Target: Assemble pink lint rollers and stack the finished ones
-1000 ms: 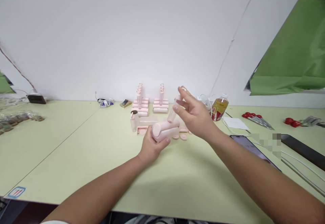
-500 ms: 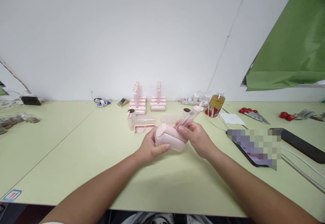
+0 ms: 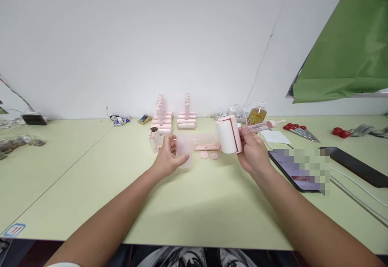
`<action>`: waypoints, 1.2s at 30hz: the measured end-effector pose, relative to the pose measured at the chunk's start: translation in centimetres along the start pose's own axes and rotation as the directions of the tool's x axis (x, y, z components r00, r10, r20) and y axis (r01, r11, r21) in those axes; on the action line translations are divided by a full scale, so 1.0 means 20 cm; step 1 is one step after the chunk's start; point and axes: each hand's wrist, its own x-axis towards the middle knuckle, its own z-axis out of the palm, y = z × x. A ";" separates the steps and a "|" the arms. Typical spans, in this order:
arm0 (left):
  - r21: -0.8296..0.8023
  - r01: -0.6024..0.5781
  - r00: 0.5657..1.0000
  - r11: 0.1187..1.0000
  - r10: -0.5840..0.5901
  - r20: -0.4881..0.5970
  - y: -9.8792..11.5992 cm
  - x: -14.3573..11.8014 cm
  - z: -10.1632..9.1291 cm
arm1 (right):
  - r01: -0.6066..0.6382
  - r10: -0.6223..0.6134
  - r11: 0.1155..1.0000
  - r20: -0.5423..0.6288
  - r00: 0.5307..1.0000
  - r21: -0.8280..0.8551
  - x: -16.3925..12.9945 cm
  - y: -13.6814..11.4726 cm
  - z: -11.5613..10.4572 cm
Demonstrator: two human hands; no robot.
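Observation:
My right hand (image 3: 254, 150) grips a pink lint roller with a white paper roll (image 3: 228, 137), held up and tilted above the table. Its clear pink handle (image 3: 263, 126) points out to the right. In my left hand (image 3: 166, 156) is a translucent cover (image 3: 184, 150), pinched between thumb and fingers, apart from the roller. Between the hands on the table lie a pink case part (image 3: 206, 147), two small pink discs (image 3: 204, 154) and another translucent cover (image 3: 207, 138). Left of these stands a paper roll (image 3: 155, 137) beside a pink handle (image 3: 151, 141).
Several pink lint rollers (image 3: 186, 121) with upright handles stand by the wall. On the right are a bottle (image 3: 257, 115), white paper (image 3: 275, 137), a phone (image 3: 298, 172), a black bar-shaped device (image 3: 353, 166) and cables. Red-ended utensils (image 3: 300, 131) lie farther right.
The translucent cover has come off the roller and moved left in my left hand. My right hand has moved right with the roller, its white roll now exposed and its handle lower.

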 end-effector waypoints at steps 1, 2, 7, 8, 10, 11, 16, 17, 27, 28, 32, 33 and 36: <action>0.142 -0.029 0.999 0.989 0.026 0.023 0.00 0.00 -0.01 | -0.007 0.007 1.000 -0.005 1.000 0.003 0.00 0.01 0.00; 0.281 -0.073 0.996 0.957 0.057 0.064 0.00 0.00 -0.01 | -0.014 0.014 1.000 -0.006 1.000 -0.002 0.00 0.02 0.00; 0.609 -0.312 0.938 0.730 0.135 0.319 -0.01 -0.02 0.03 | -0.027 0.029 0.995 0.027 0.999 -0.092 -0.04 0.04 0.02; 0.621 -0.338 0.927 0.707 0.134 0.352 -0.02 -0.02 0.04 | -0.029 0.032 0.994 0.036 0.999 -0.103 -0.04 0.04 0.03; 0.642 -0.368 0.913 0.672 0.130 0.386 -0.03 -0.02 0.06 | -0.042 0.047 0.993 0.040 0.998 -0.110 -0.06 0.05 0.04; 0.653 -0.371 0.912 0.660 0.127 0.390 -0.04 -0.02 0.06 | -0.052 0.057 0.992 0.037 0.998 -0.115 -0.07 0.05 0.04; 0.668 -0.370 0.918 0.646 0.144 0.370 -0.07 0.01 0.06 | -0.099 0.112 0.979 0.064 0.992 -0.181 -0.08 0.07 0.03; 0.665 -0.362 0.924 0.653 0.158 0.348 -0.07 0.01 0.06 | -0.105 0.121 0.977 0.075 0.990 -0.186 -0.08 0.08 0.03; -0.060 -0.168 0.969 0.984 0.176 0.172 0.04 -0.09 0.16 | -0.200 0.234 0.970 0.293 0.927 -0.141 -0.28 0.16 0.14; -0.160 -0.105 0.976 0.981 0.132 0.171 0.05 -0.10 0.17 | -0.211 0.254 0.965 0.354 0.900 -0.157 -0.30 0.16 0.14; -0.403 0.081 0.993 0.911 -0.039 0.114 0.05 -0.08 0.16 | -0.167 0.277 0.953 0.500 0.821 -0.253 -0.26 0.16 0.10; -0.410 0.106 0.992 0.906 -0.066 0.111 0.05 -0.07 0.15 | -0.169 0.276 0.953 0.494 0.825 -0.250 -0.24 0.16 0.08; -0.322 0.093 0.991 0.942 -0.056 0.122 0.04 -0.05 0.10 | -0.268 0.319 0.948 0.444 0.837 -0.174 -0.17 0.15 0.05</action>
